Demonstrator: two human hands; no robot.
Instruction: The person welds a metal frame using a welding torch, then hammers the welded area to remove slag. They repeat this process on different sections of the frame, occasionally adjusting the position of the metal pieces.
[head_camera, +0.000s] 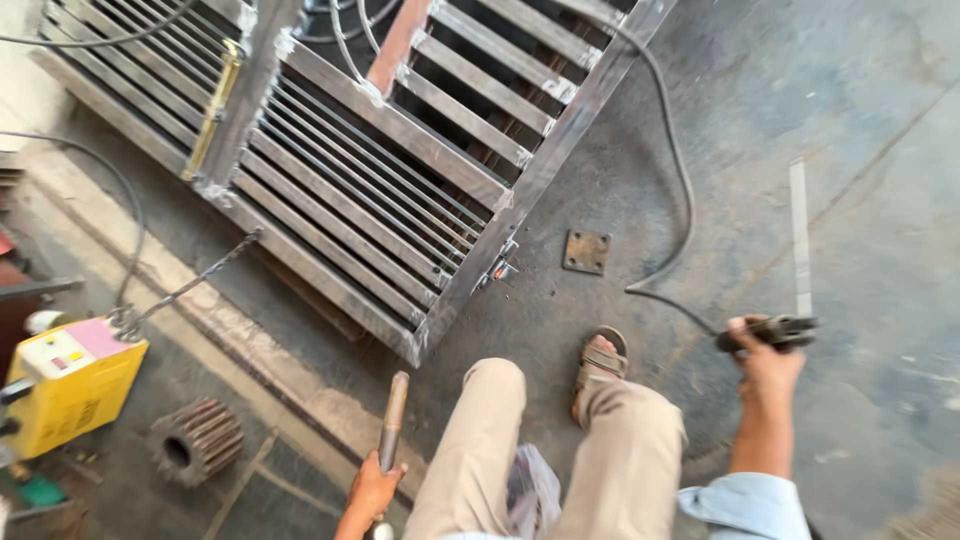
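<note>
Gripping a hammer (392, 420) in left hand (372, 490), electrode holder (768, 332) in right hand (768, 372)

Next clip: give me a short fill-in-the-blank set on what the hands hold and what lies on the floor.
1. The left hand grips a metal ____.
2. The right hand holds an electrode holder joined to a dark ____.
3. The welding machine at the left is ____ in colour.
4. A small square plate lies on the floor beside the metal ____.

Missing words: hammer; cable; yellow; gate
</note>
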